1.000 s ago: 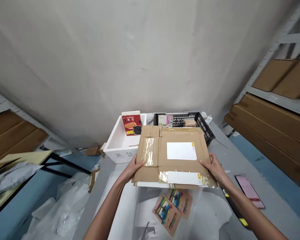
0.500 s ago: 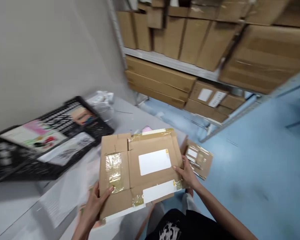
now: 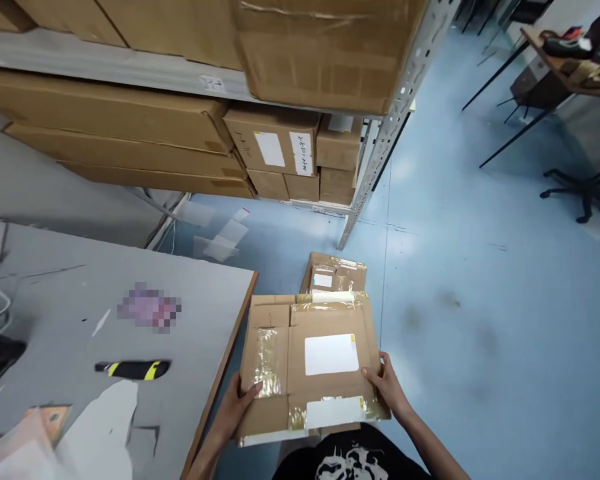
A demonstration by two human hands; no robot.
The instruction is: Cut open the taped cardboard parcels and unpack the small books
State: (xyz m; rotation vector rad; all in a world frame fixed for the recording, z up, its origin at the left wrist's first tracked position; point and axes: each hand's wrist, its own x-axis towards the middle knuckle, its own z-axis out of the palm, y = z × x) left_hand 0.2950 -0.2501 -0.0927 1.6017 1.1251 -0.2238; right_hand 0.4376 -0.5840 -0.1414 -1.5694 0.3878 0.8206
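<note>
Bright even light; edges warped, perhaps soft.

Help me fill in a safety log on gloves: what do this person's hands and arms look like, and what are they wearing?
The left hand and the right hand are bare, with no gloves, and no sleeves cover the forearms. No watch or ring can be seen. At the bottom of the view is a black garment with a white print.
</note>
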